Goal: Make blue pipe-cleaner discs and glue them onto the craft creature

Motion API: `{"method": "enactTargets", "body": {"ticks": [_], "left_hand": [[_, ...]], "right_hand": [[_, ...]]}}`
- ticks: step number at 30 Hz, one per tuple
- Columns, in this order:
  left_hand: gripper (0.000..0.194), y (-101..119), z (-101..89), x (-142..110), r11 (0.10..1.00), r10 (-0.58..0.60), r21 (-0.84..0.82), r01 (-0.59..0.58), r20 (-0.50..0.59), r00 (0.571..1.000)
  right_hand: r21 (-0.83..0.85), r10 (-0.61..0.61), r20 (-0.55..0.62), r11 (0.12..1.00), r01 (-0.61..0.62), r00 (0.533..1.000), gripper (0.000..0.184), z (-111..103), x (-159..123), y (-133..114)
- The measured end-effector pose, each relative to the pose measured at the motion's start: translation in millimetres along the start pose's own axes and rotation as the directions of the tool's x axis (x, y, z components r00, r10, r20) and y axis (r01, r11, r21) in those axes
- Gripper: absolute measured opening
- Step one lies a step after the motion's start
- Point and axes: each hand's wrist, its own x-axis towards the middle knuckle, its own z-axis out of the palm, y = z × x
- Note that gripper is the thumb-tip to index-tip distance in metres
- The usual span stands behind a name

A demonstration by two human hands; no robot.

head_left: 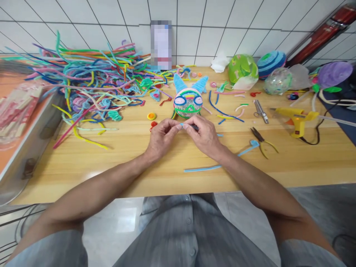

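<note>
My left hand (163, 138) and my right hand (203, 134) meet above the middle of the table, thumbs and fingertips pinched together. Between them a small bit of light blue pipe cleaner (182, 125) shows; most of it is hidden by the fingers. Just beyond the hands stands a round figure (188, 105) with blue pointed ears, blue eye rings and green bands. Under my right forearm lies a long light blue pipe cleaner (202, 169), and a blue piece with a coiled end (253, 144) rests to its right.
Left, a big heap of coloured pipe cleaners (91, 83) sits near a metal-edged case (36, 148). To the right lie pliers (263, 141), a yellow glue gun (297, 118) with its cord, and a utility knife (261, 111). A phone (161, 44) leans on the tiled wall; wrapped balls (243, 71) stand behind.
</note>
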Motion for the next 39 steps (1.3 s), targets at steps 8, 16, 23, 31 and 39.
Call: {"method": "enactTargets", "body": {"ticks": [8,16,23,31,39], "left_hand": [[0.042,2.1,2.3,-1.1,0.993,-0.087,-0.079,0.083,-0.048,0.995],[0.033,-3.3,-4.7,1.0,0.99,0.054,0.127,-0.063,0.069,0.996],[0.033,-7.9,-7.6,2.0,0.963,0.138,0.222,-0.151,0.073,0.988],[0.042,-7.5,-5.7,1.6,0.988,0.082,0.133,-0.081,-0.005,0.997],[0.038,-11.0,-4.1,2.2,1.0,-0.007,0.015,0.006,0.022,1.0]], "right_hand": [[0.049,0.071,-0.041,0.996,-0.069,0.997,0.018,7.3,-2.3,-2.7],[-0.142,-0.114,-0.006,0.983,0.112,0.993,0.011,2.7,-0.5,5.8],[-0.169,-0.198,0.018,0.966,0.198,0.98,0.013,2.2,-2.1,5.9],[-0.031,-0.091,-0.028,0.995,0.09,0.995,0.018,7.5,-1.9,3.2],[0.186,0.112,-0.08,0.978,-0.096,0.99,0.02,9.2,-1.5,3.7]]}}
